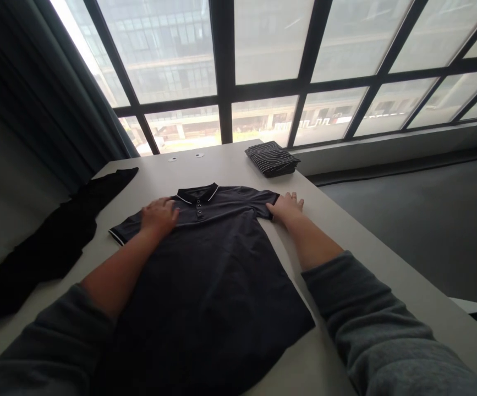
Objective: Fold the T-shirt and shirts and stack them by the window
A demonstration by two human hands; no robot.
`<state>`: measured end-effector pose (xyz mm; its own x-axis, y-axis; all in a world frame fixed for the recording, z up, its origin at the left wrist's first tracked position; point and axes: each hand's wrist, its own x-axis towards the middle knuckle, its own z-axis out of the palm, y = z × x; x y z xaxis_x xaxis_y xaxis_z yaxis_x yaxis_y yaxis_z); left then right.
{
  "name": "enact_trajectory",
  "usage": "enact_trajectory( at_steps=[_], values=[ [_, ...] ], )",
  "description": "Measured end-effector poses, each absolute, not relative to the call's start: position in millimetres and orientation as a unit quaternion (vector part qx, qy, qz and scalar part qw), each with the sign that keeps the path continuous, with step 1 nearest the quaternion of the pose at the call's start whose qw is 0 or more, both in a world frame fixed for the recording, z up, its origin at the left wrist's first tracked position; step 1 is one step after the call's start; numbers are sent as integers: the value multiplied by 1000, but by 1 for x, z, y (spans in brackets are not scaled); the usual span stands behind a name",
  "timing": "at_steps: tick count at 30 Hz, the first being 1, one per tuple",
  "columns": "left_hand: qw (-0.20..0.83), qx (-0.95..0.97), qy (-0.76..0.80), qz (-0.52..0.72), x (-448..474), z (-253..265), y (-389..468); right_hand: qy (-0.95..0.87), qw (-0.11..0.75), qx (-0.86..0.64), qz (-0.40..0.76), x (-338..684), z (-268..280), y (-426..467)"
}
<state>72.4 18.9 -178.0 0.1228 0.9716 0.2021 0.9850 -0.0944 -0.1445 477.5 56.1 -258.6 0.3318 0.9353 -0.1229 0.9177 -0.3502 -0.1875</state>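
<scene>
A dark polo shirt (217, 264) lies spread face up on the white table (329, 220). Its collar, edged with a white line, points toward the window, and a short buttoned placket runs below it. My left hand (158, 215) rests flat on the shirt near the left-side shoulder, fingers stretched out. At the hem of the right-side sleeve is my right hand (286, 208), its thumb on the cuff and its fingers extended over the edge onto the table. The shirt's lower left part is hidden behind my left arm.
A folded black-and-white striped garment (272, 158) sits at the table's far right edge. Black clothing (56, 236) lies along the left side. Two small white cable-hole covers (199, 155) are near the far edge. Beyond stand a large window and a dark curtain (69, 77).
</scene>
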Motion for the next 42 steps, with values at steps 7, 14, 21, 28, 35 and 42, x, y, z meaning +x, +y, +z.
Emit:
enact_trajectory(
  at_steps=[7, 14, 21, 28, 35, 42],
  values=[
    [-123, -932, -327, 99, 158, -156, -173, -722, 80, -683, 82, 453, -204, -34],
    [-42, -763, -645, 12, -48, -208, -304, -738, 86, -567, 356, 467, -203, -215],
    [-91, -750, -645, -118, -53, -219, -329, -704, 203, -574, 366, 458, -216, -265],
    [-158, -751, -613, -189, -38, -170, -311, -652, 282, -573, 409, 456, -183, -255],
    [-227, -764, -580, -164, -52, -146, -317, -556, 211, -620, 511, 464, -176, -273],
    [-262, -777, -572, -20, -46, -165, -337, -717, 16, -643, 269, 475, -186, -306]
  ],
)
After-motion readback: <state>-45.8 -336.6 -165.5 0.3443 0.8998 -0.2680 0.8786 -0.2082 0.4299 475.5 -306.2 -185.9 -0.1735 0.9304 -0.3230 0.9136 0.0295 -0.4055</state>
